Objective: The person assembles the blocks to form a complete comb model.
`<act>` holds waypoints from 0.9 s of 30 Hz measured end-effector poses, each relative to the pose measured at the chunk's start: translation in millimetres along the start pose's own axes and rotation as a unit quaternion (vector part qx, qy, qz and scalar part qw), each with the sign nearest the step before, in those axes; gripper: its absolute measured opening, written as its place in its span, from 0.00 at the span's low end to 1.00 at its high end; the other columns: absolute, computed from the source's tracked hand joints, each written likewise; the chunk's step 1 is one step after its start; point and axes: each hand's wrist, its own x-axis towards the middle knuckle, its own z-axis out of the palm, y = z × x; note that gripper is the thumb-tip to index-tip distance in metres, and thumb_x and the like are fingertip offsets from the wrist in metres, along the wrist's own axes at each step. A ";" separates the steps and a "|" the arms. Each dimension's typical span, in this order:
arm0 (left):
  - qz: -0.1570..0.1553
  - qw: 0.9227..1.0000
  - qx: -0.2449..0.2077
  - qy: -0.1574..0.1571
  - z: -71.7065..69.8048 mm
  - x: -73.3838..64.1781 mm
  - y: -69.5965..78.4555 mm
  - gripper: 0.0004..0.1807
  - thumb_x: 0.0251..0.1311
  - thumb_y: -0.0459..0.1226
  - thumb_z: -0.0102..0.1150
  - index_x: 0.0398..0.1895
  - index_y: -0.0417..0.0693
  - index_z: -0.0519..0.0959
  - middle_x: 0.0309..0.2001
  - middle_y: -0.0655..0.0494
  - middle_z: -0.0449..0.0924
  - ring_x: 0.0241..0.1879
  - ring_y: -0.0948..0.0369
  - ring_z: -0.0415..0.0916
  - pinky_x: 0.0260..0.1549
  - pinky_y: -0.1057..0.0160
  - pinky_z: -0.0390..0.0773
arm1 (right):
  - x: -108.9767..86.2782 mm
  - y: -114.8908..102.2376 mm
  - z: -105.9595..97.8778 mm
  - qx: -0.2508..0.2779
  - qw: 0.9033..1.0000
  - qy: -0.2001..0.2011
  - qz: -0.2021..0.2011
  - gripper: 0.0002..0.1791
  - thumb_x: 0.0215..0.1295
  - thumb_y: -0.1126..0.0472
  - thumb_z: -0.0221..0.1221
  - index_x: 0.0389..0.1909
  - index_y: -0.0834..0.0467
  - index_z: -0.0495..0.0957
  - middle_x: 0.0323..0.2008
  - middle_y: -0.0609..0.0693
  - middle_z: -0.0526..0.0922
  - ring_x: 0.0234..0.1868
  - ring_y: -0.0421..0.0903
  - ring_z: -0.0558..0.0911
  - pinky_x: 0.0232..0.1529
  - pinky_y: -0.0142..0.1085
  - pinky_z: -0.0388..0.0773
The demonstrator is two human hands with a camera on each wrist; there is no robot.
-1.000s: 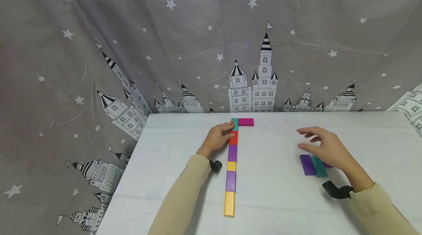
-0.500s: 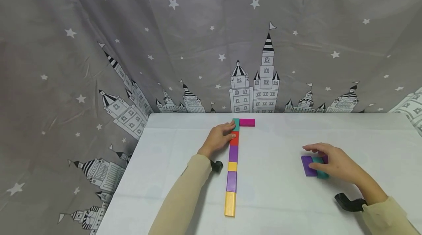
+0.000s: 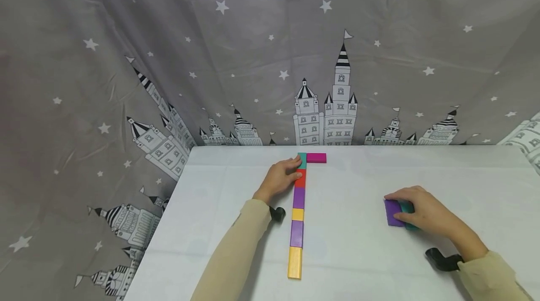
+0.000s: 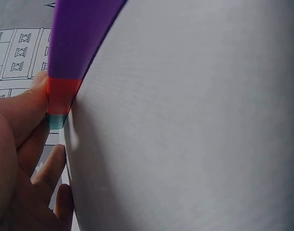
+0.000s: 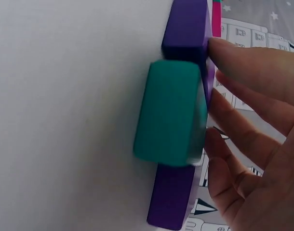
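Laid seven-block L (image 3: 297, 214) being touched by relaxed left hand (image 3: 276, 180)

Purple block (image 3: 393, 213) being pinched by right hand (image 3: 428, 210); two loose blocks (image 5: 167, 113) left.

On table (image 3: 350, 244) — block column (image 3: 297, 233), lone block (image 3: 316, 158) right of its far end, cluster (image 3: 390, 212) rightmost

No readable text, brand or number in any view. Small dark marking on left sleeve (image 3: 232, 249) (too tiny to make out). Grey backdrop (image 3: 249, 52): printed stars and flag-topped castles, pictures only.
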 end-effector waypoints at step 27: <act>0.015 1.000 0.000 0.013 0.3 -0.1 -0.5 0.27 0.67 0.40 0.64 0.68 0.46 0.74 0.71 0.59 0.69 0.72 0.54 0.63 0.73 0.52 0.59 | 11.9 -13.7 8.4 0.007 0.998 0.025 0.056 0.24 0.59 0.52 0.72 0.49 0.66 0.82 0.43 0.57 0.85 0.49 0.61 0.80 0.52 0.59 0.76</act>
